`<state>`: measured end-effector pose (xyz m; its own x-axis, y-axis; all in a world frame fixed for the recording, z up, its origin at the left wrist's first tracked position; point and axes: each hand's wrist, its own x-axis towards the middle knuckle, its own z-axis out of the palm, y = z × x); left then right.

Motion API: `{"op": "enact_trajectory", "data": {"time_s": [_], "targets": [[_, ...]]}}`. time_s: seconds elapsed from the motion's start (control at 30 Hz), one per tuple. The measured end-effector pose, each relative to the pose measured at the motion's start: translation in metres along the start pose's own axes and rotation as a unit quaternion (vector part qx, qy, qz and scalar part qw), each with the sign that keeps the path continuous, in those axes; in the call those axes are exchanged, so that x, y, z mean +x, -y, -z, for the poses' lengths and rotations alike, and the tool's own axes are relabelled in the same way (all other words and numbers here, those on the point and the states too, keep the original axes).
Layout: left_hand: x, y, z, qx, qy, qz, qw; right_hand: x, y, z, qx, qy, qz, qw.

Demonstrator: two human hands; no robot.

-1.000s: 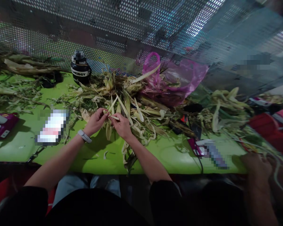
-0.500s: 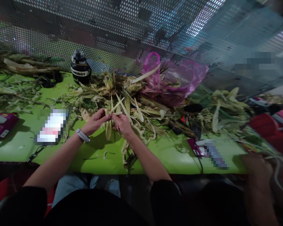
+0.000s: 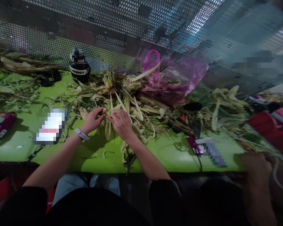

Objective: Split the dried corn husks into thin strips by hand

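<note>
My left hand (image 3: 93, 119), with a grey watch on its wrist, is pinched on a pale strip of corn husk (image 3: 108, 124) at the near edge of a big husk pile (image 3: 122, 97). My right hand (image 3: 120, 123) is closed over the same bunch of husk strips right beside it, fingertips almost touching the left. Both hands work low over the green table (image 3: 89, 153). What lies inside the husk between my fingers is hidden.
A black jar (image 3: 79, 66) stands at the back by a perforated metal screen. A pink plastic bag (image 3: 172, 81) sits behind the pile. A phone (image 3: 50, 125) lies at left. Another person's hand (image 3: 256, 164) works at right beside more husks (image 3: 224, 106) and a red container (image 3: 269, 128).
Both hands have dropped slightly toward the table and drawn closer together. The husk strips that stuck up between them now lie lower. The person at right has barely moved.
</note>
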<state>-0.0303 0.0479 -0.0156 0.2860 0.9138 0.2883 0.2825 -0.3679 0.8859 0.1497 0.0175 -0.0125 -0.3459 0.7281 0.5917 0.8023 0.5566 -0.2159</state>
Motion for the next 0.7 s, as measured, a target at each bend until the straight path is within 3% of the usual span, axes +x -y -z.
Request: {"op": "enact_trajectory", "data": {"time_s": [0.1,0.17,0.27,0.47,0.6,0.7], "targets": [[-0.003,-0.011,0.003,-0.097,0.094,0.048,0.990,0.003,-0.010,0.003,0.014,-0.023,0.004,1.000],[-0.005,-0.017,0.004,-0.124,0.120,0.079,0.982,0.003,-0.015,0.002,0.055,-0.009,-0.033,0.998],[-0.007,-0.020,0.004,-0.139,0.097,0.088,0.982,0.002,-0.014,-0.002,0.136,0.011,-0.106,0.985],[-0.003,-0.005,-0.004,-0.156,0.066,0.043,0.985,0.004,-0.002,0.003,0.249,-0.026,-0.192,0.949],[0.000,0.000,-0.004,-0.236,0.080,0.085,0.965,0.006,-0.004,0.009,0.300,-0.015,-0.227,0.926],[0.002,-0.001,0.000,-0.256,0.052,0.111,0.959,0.009,-0.011,0.018,0.376,-0.002,-0.264,0.888]]}}
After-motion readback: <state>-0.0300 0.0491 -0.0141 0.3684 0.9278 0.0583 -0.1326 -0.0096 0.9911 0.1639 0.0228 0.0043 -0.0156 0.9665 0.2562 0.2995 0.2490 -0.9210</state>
